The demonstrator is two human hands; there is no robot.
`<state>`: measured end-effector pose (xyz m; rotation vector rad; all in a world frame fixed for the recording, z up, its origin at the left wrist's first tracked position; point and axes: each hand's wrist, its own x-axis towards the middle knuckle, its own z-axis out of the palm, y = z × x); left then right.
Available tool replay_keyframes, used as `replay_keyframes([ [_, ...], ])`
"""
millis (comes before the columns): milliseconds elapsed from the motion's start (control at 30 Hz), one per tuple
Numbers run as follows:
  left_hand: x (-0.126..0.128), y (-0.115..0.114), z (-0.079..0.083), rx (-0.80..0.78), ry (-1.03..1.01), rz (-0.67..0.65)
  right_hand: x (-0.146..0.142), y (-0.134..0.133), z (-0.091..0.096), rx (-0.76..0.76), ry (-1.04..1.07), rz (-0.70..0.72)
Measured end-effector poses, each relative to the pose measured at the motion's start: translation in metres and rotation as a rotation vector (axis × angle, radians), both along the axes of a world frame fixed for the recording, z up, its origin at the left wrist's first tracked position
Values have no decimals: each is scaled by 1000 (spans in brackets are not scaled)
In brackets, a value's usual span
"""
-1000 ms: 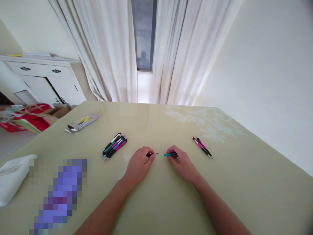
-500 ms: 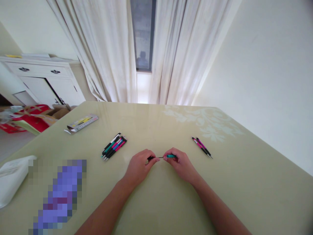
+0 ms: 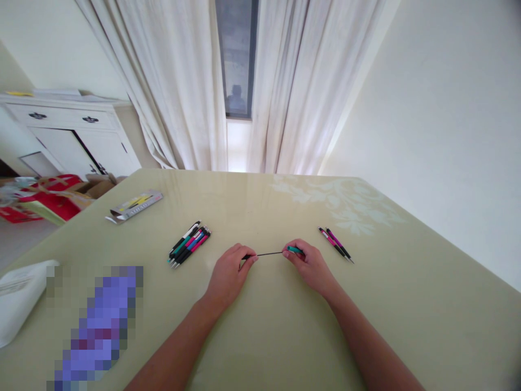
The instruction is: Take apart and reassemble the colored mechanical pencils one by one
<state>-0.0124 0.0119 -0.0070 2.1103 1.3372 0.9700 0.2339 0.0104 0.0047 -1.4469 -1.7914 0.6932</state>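
My left hand (image 3: 230, 274) is closed in a pinch on a black pen grip (image 3: 247, 257). A thin dark pen refill (image 3: 269, 253) stretches from it across to my right hand (image 3: 307, 263). The right thumb and fingertips close on the refill's far end, while a teal pen barrel (image 3: 294, 250) sits in the same fingers. To the left lies a bundle of several pens (image 3: 190, 244) in black, teal, blue and pink. Two pink and purple pens (image 3: 336, 244) rest side by side on the right.
An opened pen box (image 3: 136, 206) lies at the back left of the pale green table (image 3: 260, 326). A white packet (image 3: 24, 296) and a blurred purple item (image 3: 100, 326) are at the near left. Curtains (image 3: 183, 81) hang behind the table.
My right hand has moved right and slightly up, away from my left. More of the thin refill now shows between the two hands.
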Motion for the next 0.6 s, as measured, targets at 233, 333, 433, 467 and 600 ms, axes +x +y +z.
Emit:
replay_keyframes([
  [233,0,4,-5,4,0,112,-4,-2,-5,77,-116,-128],
  [333,2,3,-8,7,-15,71,-18,-5,-10,104,-270,-119],
  [433,5,1,-8,5,-34,42,-32,-9,-12,109,-344,-87],
  [467,6,-1,-8,8,-38,25,-35,-11,-11,113,-328,-75],
  [600,10,-6,-3,65,-25,-131,-43,-17,-3,39,-83,37],
])
